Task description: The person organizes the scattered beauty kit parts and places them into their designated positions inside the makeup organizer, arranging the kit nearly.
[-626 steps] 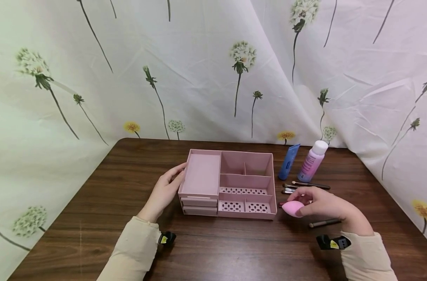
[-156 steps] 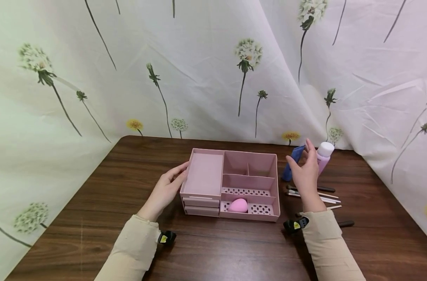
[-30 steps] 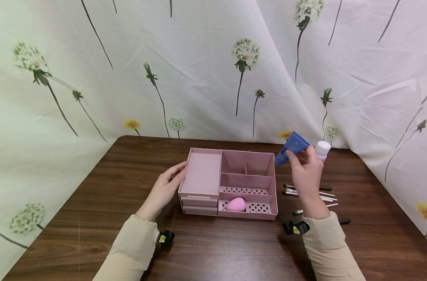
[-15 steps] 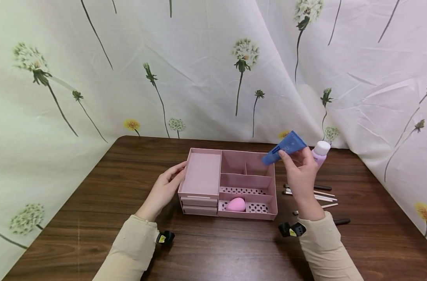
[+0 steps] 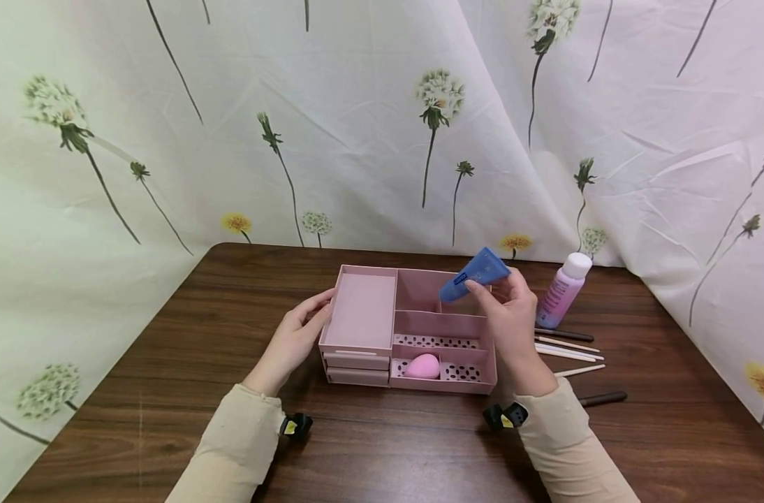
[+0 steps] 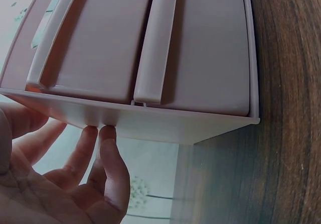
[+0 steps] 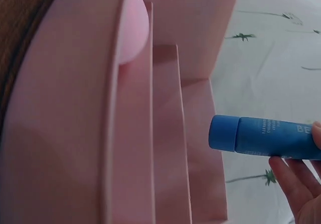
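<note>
While the R hand [image 5: 514, 318] pinches it btwn thumb and fingers near the flat crimped end, the blue plastic squeeze tube [image 5: 473, 276] tilts over the back R comps of the org, round blue cap [image 7: 223, 132] pointing down-left. Writing: R wrist cam shows "BE" in big white letters, rest cut off by the thumb; small print next to it too fine to read. Head cam also shows a dark blue label patch on it. Pink bottle w/ white cap [image 5: 561, 292] has lines of print, too small to read; stands upright behind R hand, near the cloth.

Pink plastic desk organizer [image 5: 363, 307], aka org: raised flat-topped section on L w/ two pushed-in drawers [image 5: 357, 377] under it, divided comps on R, dotted liner in middle and front ones. Pink teardrop sponge [image 5: 423, 367] sits in front L comp, by the short divider. Can't tell from head cam if tube's cap is above or just inside the rim.

L hand [image 5: 294, 342]: nothing pinched, loose fingertips touching org's L outer wall.

Edges/room: dark wood tabletop [image 5: 369, 447] runs out L of L hand and along org's front; back edge meets white floral cloth [image 5: 357, 140]. On R, thin brush handles [image 5: 567, 353], black, tan and white, lie partly hidden by R hand, so that side's tighter.
</note>
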### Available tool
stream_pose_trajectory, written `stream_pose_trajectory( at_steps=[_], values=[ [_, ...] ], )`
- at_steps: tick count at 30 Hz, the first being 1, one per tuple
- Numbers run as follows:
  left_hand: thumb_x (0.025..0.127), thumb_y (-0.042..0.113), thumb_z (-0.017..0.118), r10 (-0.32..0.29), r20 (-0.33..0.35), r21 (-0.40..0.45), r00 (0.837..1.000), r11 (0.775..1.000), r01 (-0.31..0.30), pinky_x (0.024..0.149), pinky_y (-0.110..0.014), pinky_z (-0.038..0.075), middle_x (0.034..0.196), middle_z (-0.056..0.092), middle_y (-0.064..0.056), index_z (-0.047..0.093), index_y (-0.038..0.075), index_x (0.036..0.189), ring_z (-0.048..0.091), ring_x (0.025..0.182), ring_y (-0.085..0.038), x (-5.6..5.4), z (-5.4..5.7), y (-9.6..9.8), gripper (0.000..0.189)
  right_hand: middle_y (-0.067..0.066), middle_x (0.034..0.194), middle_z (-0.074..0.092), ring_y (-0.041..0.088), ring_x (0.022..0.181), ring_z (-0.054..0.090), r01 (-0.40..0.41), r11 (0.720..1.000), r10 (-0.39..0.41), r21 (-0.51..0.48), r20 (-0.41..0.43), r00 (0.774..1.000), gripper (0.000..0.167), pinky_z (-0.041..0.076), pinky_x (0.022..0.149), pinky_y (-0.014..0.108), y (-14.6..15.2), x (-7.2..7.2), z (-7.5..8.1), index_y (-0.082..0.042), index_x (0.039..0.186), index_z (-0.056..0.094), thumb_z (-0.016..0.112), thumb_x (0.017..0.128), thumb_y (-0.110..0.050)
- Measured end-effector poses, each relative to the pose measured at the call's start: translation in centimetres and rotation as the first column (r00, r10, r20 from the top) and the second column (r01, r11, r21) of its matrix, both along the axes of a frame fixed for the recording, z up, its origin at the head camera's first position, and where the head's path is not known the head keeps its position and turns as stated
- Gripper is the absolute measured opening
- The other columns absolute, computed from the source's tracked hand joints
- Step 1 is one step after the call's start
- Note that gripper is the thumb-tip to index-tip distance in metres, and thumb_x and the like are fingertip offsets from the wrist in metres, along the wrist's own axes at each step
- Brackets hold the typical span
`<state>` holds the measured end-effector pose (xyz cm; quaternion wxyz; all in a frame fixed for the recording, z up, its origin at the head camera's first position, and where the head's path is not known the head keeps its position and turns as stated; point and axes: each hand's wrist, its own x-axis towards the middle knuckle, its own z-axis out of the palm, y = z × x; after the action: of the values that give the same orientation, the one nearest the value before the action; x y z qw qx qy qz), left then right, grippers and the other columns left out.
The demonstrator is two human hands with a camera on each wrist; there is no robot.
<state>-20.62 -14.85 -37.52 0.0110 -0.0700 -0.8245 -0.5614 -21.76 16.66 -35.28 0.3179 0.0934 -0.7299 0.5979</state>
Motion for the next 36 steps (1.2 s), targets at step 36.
stream_pose_trajectory(
  at_steps=[36],
  values=[
    [0.105,0.027,0.048,0.008,0.013,-0.018,1.0,1.0,-0.008,0.099,-0.037,0.04,0.142,0.053,-0.016,0.049,0.011,0.146,0.051,0.119,-0.028,0.0,0.0,0.0,0.044,0.021,0.099,0.074,0.034,0.088,0.073,-0.162,0.948,0.091,0.273,0.257,0.962,0.025,0.058,0.074,0.032,-1.7,-1.5,-1.6,-0.001,0.118,0.067,0.067,0.094,-0.007]
  ],
)
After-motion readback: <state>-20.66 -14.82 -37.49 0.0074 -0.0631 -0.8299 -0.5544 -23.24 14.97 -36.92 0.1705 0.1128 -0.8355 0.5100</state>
